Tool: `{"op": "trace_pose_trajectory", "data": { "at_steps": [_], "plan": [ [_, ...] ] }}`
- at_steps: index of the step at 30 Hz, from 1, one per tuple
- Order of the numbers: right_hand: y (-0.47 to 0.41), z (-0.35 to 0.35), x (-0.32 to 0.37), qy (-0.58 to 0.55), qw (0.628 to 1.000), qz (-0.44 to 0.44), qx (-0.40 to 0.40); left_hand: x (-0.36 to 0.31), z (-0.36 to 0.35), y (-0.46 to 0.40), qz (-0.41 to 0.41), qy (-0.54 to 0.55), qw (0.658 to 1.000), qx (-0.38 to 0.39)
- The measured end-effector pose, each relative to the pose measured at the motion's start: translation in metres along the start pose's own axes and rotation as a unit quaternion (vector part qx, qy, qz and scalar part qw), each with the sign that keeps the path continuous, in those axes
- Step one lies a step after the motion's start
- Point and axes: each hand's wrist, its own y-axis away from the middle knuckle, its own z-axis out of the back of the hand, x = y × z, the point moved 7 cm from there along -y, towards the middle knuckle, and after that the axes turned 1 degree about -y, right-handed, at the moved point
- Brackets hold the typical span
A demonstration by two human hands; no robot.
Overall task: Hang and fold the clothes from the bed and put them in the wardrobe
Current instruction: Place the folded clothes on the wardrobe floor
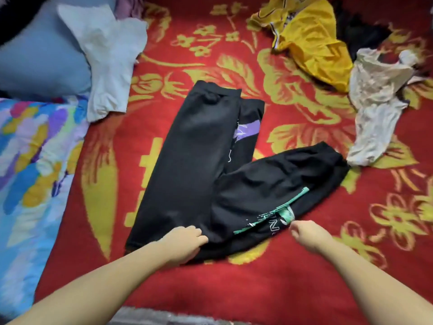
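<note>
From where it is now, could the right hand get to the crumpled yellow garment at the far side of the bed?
Probably yes, with a forward lean. The right hand is at the black trousers; bare red blanket lies between it and the crumpled yellow garment, so nothing blocks the way.

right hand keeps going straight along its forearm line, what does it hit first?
Probably the black trousers: the right hand sits at their near edge by the green print, pointing up-left over them. Contact is unclear.

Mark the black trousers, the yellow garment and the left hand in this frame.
black trousers (194,165): head view, middle of the long straight leg.
yellow garment (311,43): head view, centre of the crumpled cloth.
left hand (185,240): head view, back of the hand on the trousers' near end.
</note>
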Motion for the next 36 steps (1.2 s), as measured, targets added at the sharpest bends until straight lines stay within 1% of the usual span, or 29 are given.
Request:
{"op": "trace_pose_trajectory", "data": {
  "at_steps": [2, 4, 6, 8, 10, 12, 14, 15, 16, 18, 20, 21, 23, 25, 26, 27, 28, 29, 31, 32, 33, 34, 35, 36],
  "plan": [
    [-0.016, 0.027, -0.037, -0.085, 0.992, -0.049, -0.082, -0.025, 0.020, -0.038, 0.018, 0.030, 0.997, -0.070],
    [-0.033, 0.055, -0.070, -0.178, 0.968, -0.083, -0.156, -0.048, 0.034, -0.075, 0.033, 0.049, 0.992, -0.108],
    [-0.056, 0.086, -0.098, -0.243, 0.936, -0.113, -0.229, -0.064, 0.038, -0.110, 0.076, 0.063, 0.987, -0.124],
    [-0.080, 0.112, -0.120, -0.283, 0.904, -0.141, -0.288, -0.070, 0.030, -0.138, 0.133, 0.082, 0.980, -0.119],
    [-0.106, 0.125, -0.134, -0.331, 0.871, -0.179, -0.314, -0.071, 0.017, -0.158, 0.169, 0.081, 0.976, -0.108],
    [-0.130, 0.122, -0.146, -0.355, 0.855, -0.236, -0.295, -0.066, 0.009, -0.166, 0.178, 0.079, 0.974, -0.120],
    [-0.145, 0.118, -0.149, -0.351, 0.862, -0.250, -0.268, -0.058, 0.006, -0.163, 0.170, 0.110, 0.969, -0.142],
    [-0.147, 0.120, -0.147, -0.344, 0.864, -0.240, -0.277, -0.055, 0.005, -0.159, 0.158, 0.144, 0.965, -0.154],
    [-0.144, 0.126, -0.146, -0.342, 0.861, -0.225, -0.303, -0.054, 0.006, -0.153, 0.138, 0.184, 0.958, -0.172],
    [-0.127, 0.146, -0.141, -0.342, 0.840, -0.184, -0.378, -0.058, 0.021, -0.139, 0.084, 0.233, 0.944, -0.216],
    [-0.102, 0.167, -0.139, -0.326, 0.825, -0.144, -0.439, -0.070, 0.038, -0.131, 0.030, 0.222, 0.937, -0.267],
    [-0.091, 0.172, -0.140, -0.311, 0.826, -0.136, -0.450, -0.078, 0.043, -0.131, 0.017, 0.207, 0.938, -0.277],
    [-0.078, 0.165, -0.153, -0.290, 0.842, -0.156, -0.427, -0.097, 0.041, -0.140, 0.013, 0.205, 0.955, -0.213],
    [-0.074, 0.143, -0.172, -0.289, 0.861, -0.219, -0.357, -0.109, 0.030, -0.152, 0.019, 0.209, 0.971, -0.117],
    [-0.075, 0.131, -0.176, -0.280, 0.870, -0.259, -0.313, -0.111, 0.023, -0.156, 0.021, 0.220, 0.973, -0.065],
    [-0.076, 0.123, -0.173, -0.255, 0.878, -0.286, -0.286, -0.109, 0.019, -0.158, 0.026, 0.241, 0.970, -0.024],
    [-0.082, 0.125, -0.161, -0.222, 0.890, -0.279, -0.284, -0.099, 0.021, -0.158, 0.046, 0.273, 0.961, -0.022],
    [-0.092, 0.133, -0.141, -0.195, 0.903, -0.236, -0.302, -0.081, 0.030, -0.159, 0.076, 0.307, 0.947, -0.058],
    [-0.119, 0.161, -0.077, -0.172, 0.922, -0.080, -0.337, -0.030, 0.060, -0.157, 0.165, 0.340, 0.907, -0.189],
    [-0.133, 0.175, -0.040, -0.174, 0.924, -0.003, -0.340, -0.006, 0.076, -0.156, 0.196, 0.335, 0.889, -0.244],
    [-0.146, 0.189, -0.002, -0.187, 0.919, 0.058, -0.342, 0.015, 0.092, -0.158, 0.214, 0.316, 0.878, -0.288],
    [-0.160, 0.205, 0.033, -0.210, 0.908, 0.102, -0.347, 0.033, 0.105, -0.162, 0.227, 0.285, 0.875, -0.318],
    [-0.175, 0.219, 0.063, -0.238, 0.897, 0.125, -0.352, 0.048, 0.116, -0.171, 0.237, 0.254, 0.876, -0.334],
    [-0.191, 0.231, 0.088, -0.265, 0.888, 0.129, -0.353, 0.062, 0.122, -0.182, 0.253, 0.240, 0.877, -0.331]
  ]
}}
